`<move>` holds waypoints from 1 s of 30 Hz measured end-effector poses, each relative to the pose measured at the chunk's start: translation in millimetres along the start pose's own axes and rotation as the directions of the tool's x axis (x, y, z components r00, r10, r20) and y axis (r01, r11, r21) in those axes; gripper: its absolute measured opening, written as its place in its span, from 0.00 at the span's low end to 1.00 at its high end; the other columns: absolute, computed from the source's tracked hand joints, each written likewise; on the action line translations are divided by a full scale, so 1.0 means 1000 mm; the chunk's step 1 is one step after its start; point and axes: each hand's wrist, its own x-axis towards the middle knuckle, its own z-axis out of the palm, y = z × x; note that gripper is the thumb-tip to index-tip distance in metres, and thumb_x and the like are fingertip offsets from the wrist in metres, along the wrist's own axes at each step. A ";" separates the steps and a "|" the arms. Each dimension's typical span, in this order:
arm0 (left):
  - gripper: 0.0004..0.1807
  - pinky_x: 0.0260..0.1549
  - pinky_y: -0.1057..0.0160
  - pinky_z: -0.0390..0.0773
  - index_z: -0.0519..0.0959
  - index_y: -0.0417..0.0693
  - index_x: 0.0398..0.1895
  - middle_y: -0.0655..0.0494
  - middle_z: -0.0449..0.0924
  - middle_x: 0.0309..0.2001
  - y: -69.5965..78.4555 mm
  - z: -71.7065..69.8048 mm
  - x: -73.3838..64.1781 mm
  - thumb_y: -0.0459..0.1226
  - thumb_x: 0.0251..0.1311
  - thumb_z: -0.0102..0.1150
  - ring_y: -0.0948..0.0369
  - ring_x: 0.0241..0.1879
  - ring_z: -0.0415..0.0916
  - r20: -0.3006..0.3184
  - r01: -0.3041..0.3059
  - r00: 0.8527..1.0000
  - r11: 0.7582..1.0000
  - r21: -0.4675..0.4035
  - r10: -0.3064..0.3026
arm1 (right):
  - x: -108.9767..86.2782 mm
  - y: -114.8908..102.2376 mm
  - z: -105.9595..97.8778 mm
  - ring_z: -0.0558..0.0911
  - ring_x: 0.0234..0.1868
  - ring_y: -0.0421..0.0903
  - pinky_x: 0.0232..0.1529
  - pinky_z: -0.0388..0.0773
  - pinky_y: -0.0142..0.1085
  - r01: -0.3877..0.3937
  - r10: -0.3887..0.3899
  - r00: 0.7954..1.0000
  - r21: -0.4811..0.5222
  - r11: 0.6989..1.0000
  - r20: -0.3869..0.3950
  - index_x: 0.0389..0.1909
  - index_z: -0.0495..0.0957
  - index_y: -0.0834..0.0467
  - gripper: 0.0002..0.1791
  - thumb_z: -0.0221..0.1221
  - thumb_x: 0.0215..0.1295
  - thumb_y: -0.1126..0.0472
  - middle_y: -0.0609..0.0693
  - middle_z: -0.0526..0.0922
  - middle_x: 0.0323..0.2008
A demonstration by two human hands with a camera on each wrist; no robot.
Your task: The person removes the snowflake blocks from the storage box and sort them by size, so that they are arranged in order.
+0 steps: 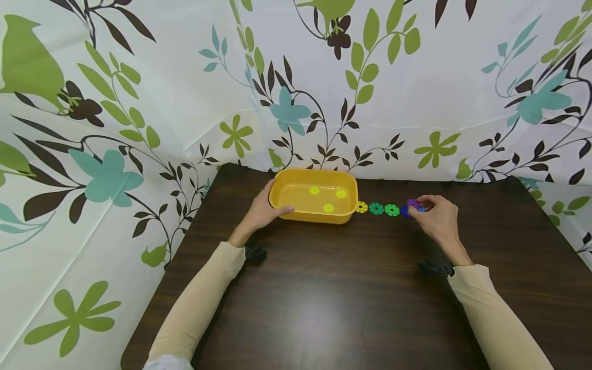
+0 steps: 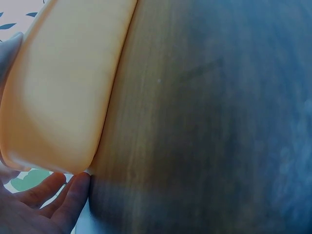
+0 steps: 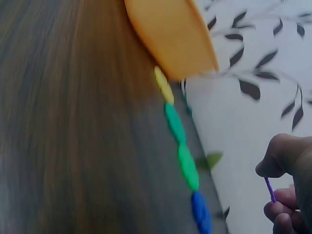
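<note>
So, closest to you: the dark brown wood-grain bench (image 1: 324,288) gives you a wide stretch of room between your two cream sleeves (image 1: 199,303), with a black wrist device (image 1: 256,254) on the left arm and another black wrist device (image 1: 436,268) on the right.

Farther up, your right hand (image 1: 438,218) has thumb and fingers nearly closed, pinching a thin purple plastic disc (image 1: 413,204). Just left of it, a row runs toward the tub: dark blue disc (image 1: 405,211), bright green notched disc (image 1: 392,210), teal-green notched disc (image 1: 376,208), then yellow notched disc (image 1: 362,207) just beside the tub's right end.

Your left hand (image 1: 261,211) grips the left end of the yellow rectangular plastic tub (image 1: 319,218), thumb over the front rim, fingers spread along the outside. Three lime-yellow flower-shaped discs (image 1: 328,208) lie apart inside it. Watch the back: the tub sits right up by the far edge, and the leaf-print white cloth (image 1: 393,113) rises just behind. There's more bench to your right.

Only the head cam shows the tub's inside. The left wrist cam catches those fingertips at the tub's lower corner, right by the bench edge. The right wrist cam shows the pinched disc edge-on.
</note>
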 end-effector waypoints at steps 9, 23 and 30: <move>0.63 0.69 0.41 0.77 0.46 0.55 0.91 0.41 0.66 0.80 -0.001 0.001 0.000 0.53 0.62 0.78 0.44 0.67 0.75 -0.004 -0.012 1.000 1.000 -0.009 0.012 | 0.001 0.039 -0.015 0.70 0.28 0.24 0.38 0.66 0.30 -0.049 0.051 0.999 -0.085 0.995 0.019 0.46 0.89 0.70 0.19 0.73 0.63 0.57 0.69 0.91 0.37; 0.63 0.69 0.42 0.77 0.47 0.56 0.91 0.43 0.67 0.79 -0.002 0.002 0.001 0.53 0.62 0.78 0.46 0.66 0.74 -0.007 -0.019 1.000 1.000 -0.009 0.019 | 0.003 0.078 -0.023 0.67 0.26 0.23 0.44 0.69 0.44 -0.077 0.091 0.991 -0.148 0.986 0.095 0.49 0.87 0.73 0.19 0.71 0.68 0.59 0.70 0.90 0.37; 0.62 0.71 0.41 0.76 0.47 0.54 0.91 0.42 0.66 0.80 -0.001 0.001 0.001 0.53 0.62 0.78 0.46 0.67 0.74 -0.012 -0.024 1.000 1.000 -0.007 0.024 | 0.008 0.077 -0.027 0.85 0.37 0.59 0.44 0.69 0.45 -0.109 0.132 0.982 -0.162 0.981 0.138 0.49 0.87 0.73 0.20 0.70 0.70 0.58 0.72 0.90 0.40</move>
